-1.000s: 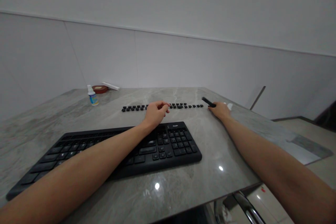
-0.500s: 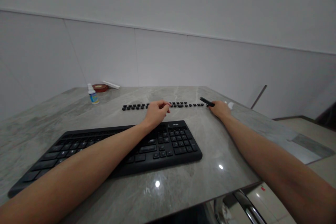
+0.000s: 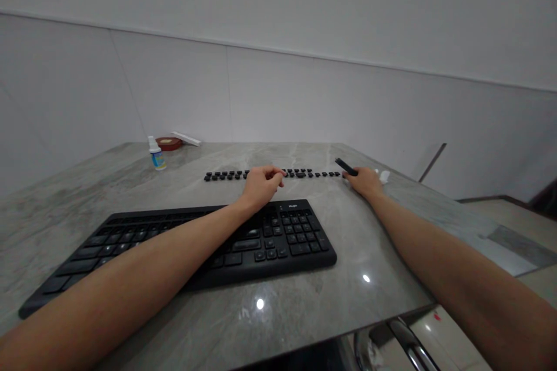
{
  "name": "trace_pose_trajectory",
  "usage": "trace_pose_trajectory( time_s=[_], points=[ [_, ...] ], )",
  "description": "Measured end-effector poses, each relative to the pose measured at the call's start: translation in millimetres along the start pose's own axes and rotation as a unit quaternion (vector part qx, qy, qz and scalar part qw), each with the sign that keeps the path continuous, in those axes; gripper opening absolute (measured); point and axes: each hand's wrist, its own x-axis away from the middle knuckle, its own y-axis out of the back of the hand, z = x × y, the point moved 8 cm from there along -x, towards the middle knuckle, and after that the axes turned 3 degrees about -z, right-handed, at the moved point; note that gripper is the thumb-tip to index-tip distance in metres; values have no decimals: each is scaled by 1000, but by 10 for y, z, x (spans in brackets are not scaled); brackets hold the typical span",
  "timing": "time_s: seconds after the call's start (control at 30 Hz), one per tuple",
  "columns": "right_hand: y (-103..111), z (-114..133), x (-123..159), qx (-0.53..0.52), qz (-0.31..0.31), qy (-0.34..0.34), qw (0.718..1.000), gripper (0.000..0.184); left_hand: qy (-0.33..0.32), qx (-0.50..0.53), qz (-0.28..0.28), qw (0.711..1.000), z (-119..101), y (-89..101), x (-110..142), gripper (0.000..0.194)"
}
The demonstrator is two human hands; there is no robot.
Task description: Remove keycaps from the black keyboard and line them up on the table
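Observation:
My left hand [image 3: 261, 185] is over the far edge of the black keyboard [image 3: 300, 261], beside two rows of loose black keycaps [image 3: 301, 175]. Its fingers are curled in, and whatever they may hold is hidden. At the right end of the rows, my right hand [image 3: 364, 181] is closed around a slim black stick-like tool [image 3: 346, 167], whose tip points up and left; its exact kind does not show. The fingertips are close to the last keycap. My left forearm crosses the keyboard and covers many of its keys.
A small white spray bottle [image 3: 156, 154] with a blue and yellow label stands at the back left. Behind it are a reddish-brown box [image 3: 169, 144] and a white strip [image 3: 187, 138]. Crumpled white tissue [image 3: 383, 177] lies beyond my right hand. The grey countertop [image 3: 357, 243] ends at a front edge.
The whole view has shifted slightly. Both hands keep almost the same place and grip, and the black tool stays in my right hand.

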Motion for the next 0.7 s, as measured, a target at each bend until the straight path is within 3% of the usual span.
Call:
trace_pose_trajectory(
  time_s=[0.17,0.43,0.7],
  points=[
    [-24,-123,-127,15,-63,-44,997,46,2,-23,-5,1000,17,4,-5,21],
    [-190,-3,-218,8,0,16,1000,43,2,-32,4,999,7,-10,10,22],
    [-189,-85,-189,-27,18,-23,999,47,11,-23,-6,1000,24,20,0,22]
  ],
)
